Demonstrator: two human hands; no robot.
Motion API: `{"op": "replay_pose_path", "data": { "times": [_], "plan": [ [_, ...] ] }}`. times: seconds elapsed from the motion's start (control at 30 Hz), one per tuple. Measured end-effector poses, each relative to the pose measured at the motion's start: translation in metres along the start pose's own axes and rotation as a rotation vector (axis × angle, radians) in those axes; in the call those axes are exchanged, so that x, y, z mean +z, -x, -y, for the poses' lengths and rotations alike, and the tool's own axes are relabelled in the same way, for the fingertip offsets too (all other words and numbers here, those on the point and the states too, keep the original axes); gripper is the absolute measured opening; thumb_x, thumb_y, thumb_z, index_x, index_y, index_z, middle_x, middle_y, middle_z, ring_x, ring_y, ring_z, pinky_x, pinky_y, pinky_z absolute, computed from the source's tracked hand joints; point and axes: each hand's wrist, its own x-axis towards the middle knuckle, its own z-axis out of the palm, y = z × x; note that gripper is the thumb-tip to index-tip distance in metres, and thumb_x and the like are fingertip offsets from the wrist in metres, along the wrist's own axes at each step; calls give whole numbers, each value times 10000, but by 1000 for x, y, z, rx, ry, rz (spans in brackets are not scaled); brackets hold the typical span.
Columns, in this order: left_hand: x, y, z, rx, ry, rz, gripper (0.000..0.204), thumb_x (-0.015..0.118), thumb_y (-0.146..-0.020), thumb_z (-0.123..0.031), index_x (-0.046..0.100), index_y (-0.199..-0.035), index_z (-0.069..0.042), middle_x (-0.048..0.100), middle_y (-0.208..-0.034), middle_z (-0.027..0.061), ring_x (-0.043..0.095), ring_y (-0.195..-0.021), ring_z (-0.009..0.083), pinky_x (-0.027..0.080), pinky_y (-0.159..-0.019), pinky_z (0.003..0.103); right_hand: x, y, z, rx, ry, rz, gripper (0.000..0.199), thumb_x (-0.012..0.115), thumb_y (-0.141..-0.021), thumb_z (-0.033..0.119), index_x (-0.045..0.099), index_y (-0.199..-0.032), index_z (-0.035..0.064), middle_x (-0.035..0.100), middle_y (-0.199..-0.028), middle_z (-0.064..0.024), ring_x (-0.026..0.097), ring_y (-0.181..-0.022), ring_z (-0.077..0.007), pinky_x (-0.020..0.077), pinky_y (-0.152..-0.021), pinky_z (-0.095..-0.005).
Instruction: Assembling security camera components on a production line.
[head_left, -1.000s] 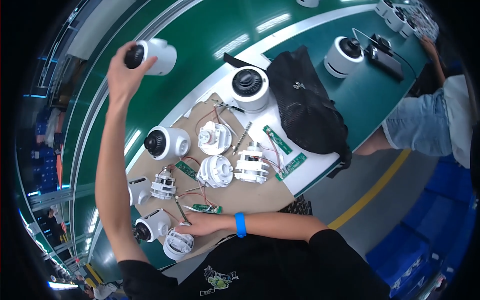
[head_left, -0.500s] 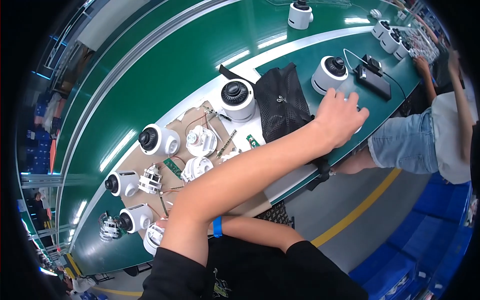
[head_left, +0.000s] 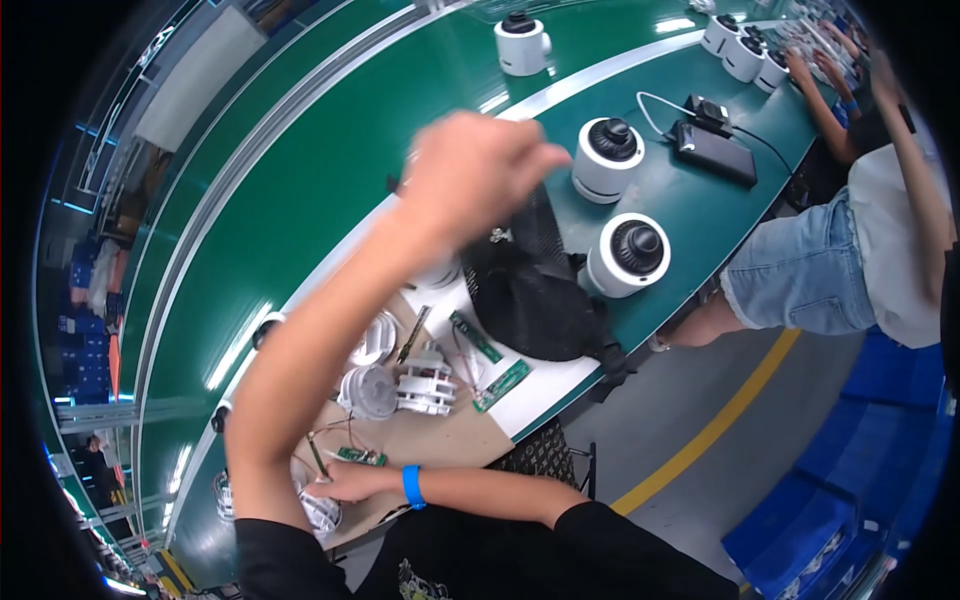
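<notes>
My left hand (head_left: 475, 175), smeared by motion, is raised over a black mesh bag (head_left: 540, 310); its fingers are too blurred to tell what they do. Under its wrist shows part of a white security camera (head_left: 437, 272). My right hand (head_left: 350, 485), with a blue wristband (head_left: 413, 487), has its fingers closed on a white camera inner part (head_left: 322, 512) at the table's near edge. Beside it lie a thin green strip (head_left: 318, 455) and a small circuit board (head_left: 360, 457). Two white cameras with black domes, one nearer (head_left: 630, 255) and one farther (head_left: 607, 160), stand right of the bag.
White camera inner parts (head_left: 428, 386) and circuit boards (head_left: 502, 385) lie on brown cardboard (head_left: 450, 435). A black power bank (head_left: 715, 152) with cables is at the right. Another camera (head_left: 522, 45) stands farther back. A person in denim shorts (head_left: 805, 270) stands beside the table.
My left hand has swung left, away from the right side of the table, leaving a white camera standing there. The view has shifted, and my right hand now shows more fully.
</notes>
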Motion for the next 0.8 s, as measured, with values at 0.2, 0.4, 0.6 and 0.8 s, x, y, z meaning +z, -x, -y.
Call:
{"op": "replay_pose_path", "data": {
  "times": [0.2, 0.4, 0.6, 0.8],
  "plan": [
    [36, -123, 128, -317, -243, 115, 755, 655, -726, -440, 351, -1348, -139, 362, -1320, 242, 451, -1169, 371, 411, -943, 440, 12, -14, -17, -32, 98, -62, 699, 457, -814, 583, 574, -619, -78, 572, -567, -152, 580, -543, -274, 443, -544, -406],
    [82, -179, 206, -122, 188, 0, 984, 744, -587, -475, 299, -1369, -77, 448, -1265, 266, 426, -1183, 411, 357, -1005, 421, 30, -14, -21, -456, -94, -132, 444, 494, -855, 347, 587, -953, -76, 621, -892, -265, 616, -838, -344, 460, -734, -386],
    [104, -190, 172, -375, 163, -98, 756, 766, -596, -366, 447, -1203, -46, 576, -1099, 203, 557, -1046, 314, 435, -902, 378, 17, -12, -21, -382, -130, -125, 440, 503, -851, 339, 584, -957, -81, 621, -887, -263, 614, -836, -351, 462, -737, -386],
    [50, -152, 112, -208, 72, -52, 593, 723, -651, -339, 518, -1089, 5, 602, -1009, 198, 586, -963, 311, 459, -846, 356, -2, 6, 18, -14, 28, 34, 483, 527, -844, 370, 534, -1006, -84, 610, -925, -265, 615, -825, -343, 476, -729, -397]
  ]
}}
